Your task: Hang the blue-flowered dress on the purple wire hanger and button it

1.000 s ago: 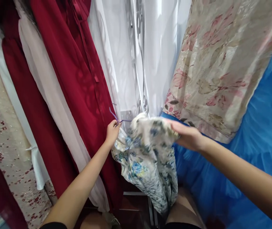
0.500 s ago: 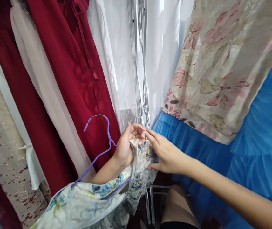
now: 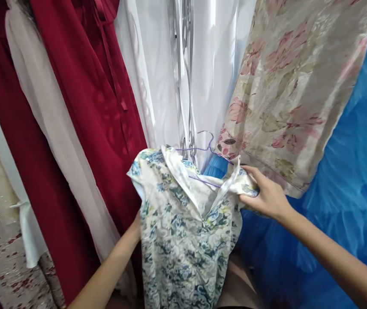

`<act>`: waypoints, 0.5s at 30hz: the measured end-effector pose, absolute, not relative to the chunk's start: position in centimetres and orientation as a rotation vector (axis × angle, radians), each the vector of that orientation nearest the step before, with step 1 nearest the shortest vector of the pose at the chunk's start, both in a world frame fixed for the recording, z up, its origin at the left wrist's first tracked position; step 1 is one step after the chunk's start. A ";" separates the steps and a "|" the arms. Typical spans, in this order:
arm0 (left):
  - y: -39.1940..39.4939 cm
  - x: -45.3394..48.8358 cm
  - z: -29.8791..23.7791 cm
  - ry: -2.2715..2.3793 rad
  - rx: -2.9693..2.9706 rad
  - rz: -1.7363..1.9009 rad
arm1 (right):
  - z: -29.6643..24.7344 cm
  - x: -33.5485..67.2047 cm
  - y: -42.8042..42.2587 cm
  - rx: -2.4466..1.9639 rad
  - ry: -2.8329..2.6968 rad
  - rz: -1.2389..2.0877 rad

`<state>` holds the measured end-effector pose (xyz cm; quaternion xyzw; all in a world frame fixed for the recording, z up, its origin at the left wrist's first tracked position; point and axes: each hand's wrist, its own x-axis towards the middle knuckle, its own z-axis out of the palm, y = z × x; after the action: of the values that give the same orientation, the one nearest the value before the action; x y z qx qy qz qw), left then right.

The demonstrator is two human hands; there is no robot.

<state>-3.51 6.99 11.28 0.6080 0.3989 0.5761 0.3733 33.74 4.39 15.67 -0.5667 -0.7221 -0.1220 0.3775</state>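
Note:
A white dress with a blue and yellow flower print (image 3: pixel 183 231) hangs spread out on a thin purple wire hanger (image 3: pixel 203 148) in front of me. My right hand (image 3: pixel 265 197) is closed on the dress's right shoulder. My left hand (image 3: pixel 136 225) reaches behind the dress's left side. Only its wrist and the base of the hand show, and the fingers are hidden by the cloth.
Hanging clothes crowd all around: dark red dresses (image 3: pixel 87 98), a pale pink one (image 3: pixel 55 128), a sheer white one with silver ribbons (image 3: pixel 186 77), a beige rose-print fabric (image 3: pixel 293 86) and blue tulle (image 3: pixel 357 171). My bare knees show at the bottom.
The flowered dress went from bunched up low on the left to hanging flat on its hanger at centre. My right hand moved to its right shoulder, my left hand behind its left side.

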 end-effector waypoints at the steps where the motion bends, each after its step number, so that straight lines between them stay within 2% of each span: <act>1: 6.6 -3.5 9.9 1.015 1.473 1.488 | 16.5 33.6 4.5 -1.472 -1.840 -0.307; 6: 3.7 -2.1 4.4 0.849 0.870 1.616 | 18.5 32.1 4.6 -1.334 -1.962 -0.304; 12: -0.5 0.3 0.4 1.143 0.955 1.571 | 16.6 33.5 2.7 -0.961 -2.161 -0.082; 15: -2.1 1.7 -0.6 1.214 0.881 1.574 | 13.6 32.8 0.9 -0.900 -1.868 -0.012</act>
<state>1.75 -2.08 -0.57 0.3588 0.4943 0.6409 0.4650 32.81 0.94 13.64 -0.3737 -0.7756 -0.0049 0.5088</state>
